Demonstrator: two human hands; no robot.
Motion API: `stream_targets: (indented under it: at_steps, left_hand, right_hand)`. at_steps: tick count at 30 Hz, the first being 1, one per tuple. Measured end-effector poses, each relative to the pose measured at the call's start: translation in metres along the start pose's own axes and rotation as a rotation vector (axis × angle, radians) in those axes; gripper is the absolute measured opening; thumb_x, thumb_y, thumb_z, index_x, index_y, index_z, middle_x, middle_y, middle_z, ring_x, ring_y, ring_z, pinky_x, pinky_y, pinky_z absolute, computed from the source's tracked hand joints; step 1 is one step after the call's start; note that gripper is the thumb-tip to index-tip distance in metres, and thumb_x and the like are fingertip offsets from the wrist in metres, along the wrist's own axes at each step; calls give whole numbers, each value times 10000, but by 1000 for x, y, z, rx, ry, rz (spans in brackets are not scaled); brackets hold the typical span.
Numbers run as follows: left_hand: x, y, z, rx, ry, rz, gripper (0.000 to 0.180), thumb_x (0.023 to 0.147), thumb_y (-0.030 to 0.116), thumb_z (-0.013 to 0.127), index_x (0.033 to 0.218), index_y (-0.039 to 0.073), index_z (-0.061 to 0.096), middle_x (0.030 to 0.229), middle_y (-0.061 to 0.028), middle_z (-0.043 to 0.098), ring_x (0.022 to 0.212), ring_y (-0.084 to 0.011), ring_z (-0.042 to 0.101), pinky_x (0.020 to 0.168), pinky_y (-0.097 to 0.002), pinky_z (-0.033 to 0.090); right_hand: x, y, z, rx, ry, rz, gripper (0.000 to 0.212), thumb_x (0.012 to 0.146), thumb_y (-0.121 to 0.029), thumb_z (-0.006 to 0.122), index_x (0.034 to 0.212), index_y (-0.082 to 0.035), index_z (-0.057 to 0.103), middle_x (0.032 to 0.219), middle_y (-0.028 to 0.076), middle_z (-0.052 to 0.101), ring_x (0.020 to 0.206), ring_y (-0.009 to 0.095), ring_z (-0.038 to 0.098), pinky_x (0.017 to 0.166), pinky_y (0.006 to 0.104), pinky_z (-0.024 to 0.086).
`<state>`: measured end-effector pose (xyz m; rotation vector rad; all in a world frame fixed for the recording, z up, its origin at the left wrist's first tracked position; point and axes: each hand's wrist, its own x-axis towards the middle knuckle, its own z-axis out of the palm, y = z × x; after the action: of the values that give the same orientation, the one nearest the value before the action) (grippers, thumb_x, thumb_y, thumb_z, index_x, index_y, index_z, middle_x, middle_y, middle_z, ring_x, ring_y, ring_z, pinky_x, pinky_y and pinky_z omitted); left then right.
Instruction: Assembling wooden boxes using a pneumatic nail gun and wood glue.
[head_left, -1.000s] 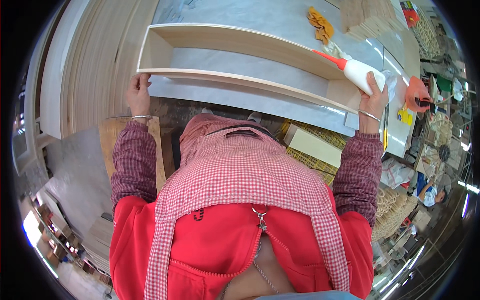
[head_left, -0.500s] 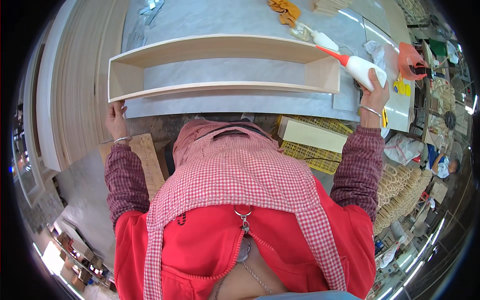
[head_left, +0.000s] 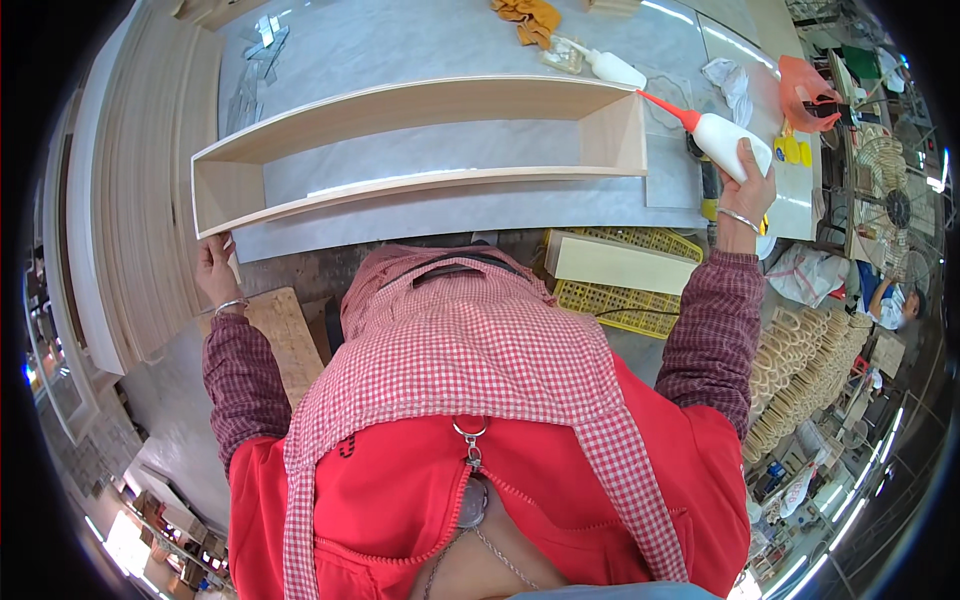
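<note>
A long, shallow rectangular frame of pale wood (head_left: 420, 180) stands on the grey table, its left end nearer to me than its right. At its near left corner my left hand (head_left: 216, 268) grips the edge, fingers closed around it. My right hand (head_left: 750, 190) is wrapped around a white squeeze glue bottle (head_left: 722, 140) with a long red nozzle. The bottle lies tilted over the table, nozzle pointing left. Its tip is at the frame's far right corner; whether it touches the wood or glue comes out, I cannot tell.
Tall stacked boards (head_left: 150, 190) stand at the left. Beyond the frame lie metal strips (head_left: 262, 62), an orange cloth (head_left: 526, 18) and a second white bottle (head_left: 612, 68). A red plastic bag (head_left: 806, 95) hangs at the right. Below the table edge sits a yellow crate (head_left: 625, 305) with boards.
The wooden frame has shifted left and turned, its left end swinging nearer to me with my left hand. My right hand keeps the glue bottle's tip at the far right corner.
</note>
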<state>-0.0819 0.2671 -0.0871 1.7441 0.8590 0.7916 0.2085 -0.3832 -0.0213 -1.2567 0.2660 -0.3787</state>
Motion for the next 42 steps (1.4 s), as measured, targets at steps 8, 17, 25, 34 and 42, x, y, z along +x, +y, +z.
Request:
stream_targets:
  at_steps: [8, 17, 25, 34, 42]
  left_hand:
    - [5, -7, 0, -18, -13, -14, 215, 947, 206, 522, 986, 17, 615, 953, -101, 665, 929, -187, 631, 796, -280, 516]
    - [4, -6, 5, 26, -9, -20, 202, 942, 202, 533, 963, 17, 610, 939, -98, 665, 910, -179, 631, 795, -279, 518]
    - [11, -24, 14, 6, -45, -38, 207, 937, 205, 545, 959, 8, 606, 926, -101, 659, 892, -173, 627, 787, -275, 520]
    - [11, -30, 20, 158, -26, -120, 229, 936, 216, 530, 1011, 18, 619, 967, -92, 649, 896, -165, 615, 809, -274, 505]
    - [-19, 56, 76, 141, 41, 23, 221, 847, 215, 612, 912, 8, 652, 766, -67, 653, 631, -154, 598, 616, -251, 475]
  right_hand:
    - [0, 5, -6, -17, -3, 12, 471, 764, -73, 723, 1120, 63, 447, 1020, 195, 561, 832, 274, 623, 693, 308, 564]
    - [-19, 16, -39, -52, 6, 46, 458, 779, -68, 708, 1139, 53, 452, 1013, 176, 568, 818, 249, 625, 677, 278, 555]
    - [-52, 16, -48, -84, 51, 60, 470, 791, -73, 692, 1177, 34, 448, 1043, 179, 557, 881, 249, 606, 700, 273, 543]
    - [-64, 34, -37, -34, -3, 176, 455, 811, -116, 667, 1178, 41, 447, 1077, 187, 548, 928, 264, 596, 744, 279, 535]
    - [-111, 0, 129, 49, -378, 360, 454, 817, -126, 650, 1182, 56, 452, 1072, 179, 553, 929, 263, 595, 768, 290, 527]
